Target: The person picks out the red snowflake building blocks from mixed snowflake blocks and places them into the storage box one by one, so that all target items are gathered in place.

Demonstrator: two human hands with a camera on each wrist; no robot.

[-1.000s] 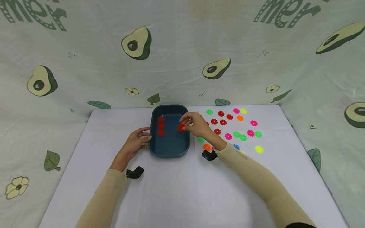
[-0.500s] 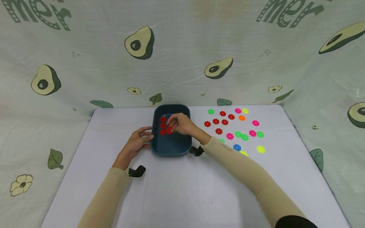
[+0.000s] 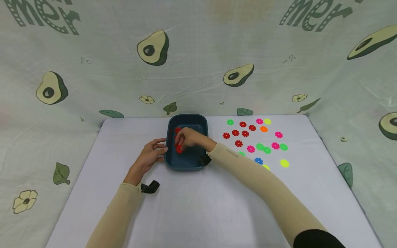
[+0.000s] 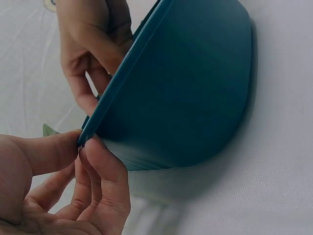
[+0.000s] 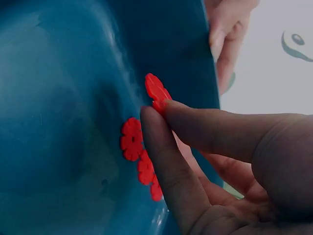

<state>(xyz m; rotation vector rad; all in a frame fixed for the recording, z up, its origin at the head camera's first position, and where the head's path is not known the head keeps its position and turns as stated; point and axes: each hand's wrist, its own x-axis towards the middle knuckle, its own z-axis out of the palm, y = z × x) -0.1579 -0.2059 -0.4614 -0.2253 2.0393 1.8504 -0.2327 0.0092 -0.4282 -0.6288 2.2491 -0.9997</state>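
Note:
My left hand (image 3: 149,155) pinches the left rim of a dark blue plastic tray (image 3: 186,166) between thumb and fingers; the left wrist view shows this grip from outside the wall. Inside the tray, my right hand (image 3: 190,138) pinches a red flower-shaped disc (image 5: 155,87) with thumb and forefinger, close to the wall. Several more red discs (image 5: 131,139) lie on the tray floor in a row beside it. In the head view the right hand partly covers them.
Right of the tray, loose flower-shaped discs lie spread on the white table (image 3: 198,213): several red discs (image 3: 245,133), pink discs (image 3: 251,149), green discs (image 3: 267,150), yellow discs (image 3: 284,163), a blue disc (image 3: 258,161) and an orange disc (image 3: 264,129). A printed cloth (image 3: 192,41) hangs behind.
My right hand has moved left with the red disc, from the tray's right side to the row of red discs at its left. The left hand keeps its hold on the rim.

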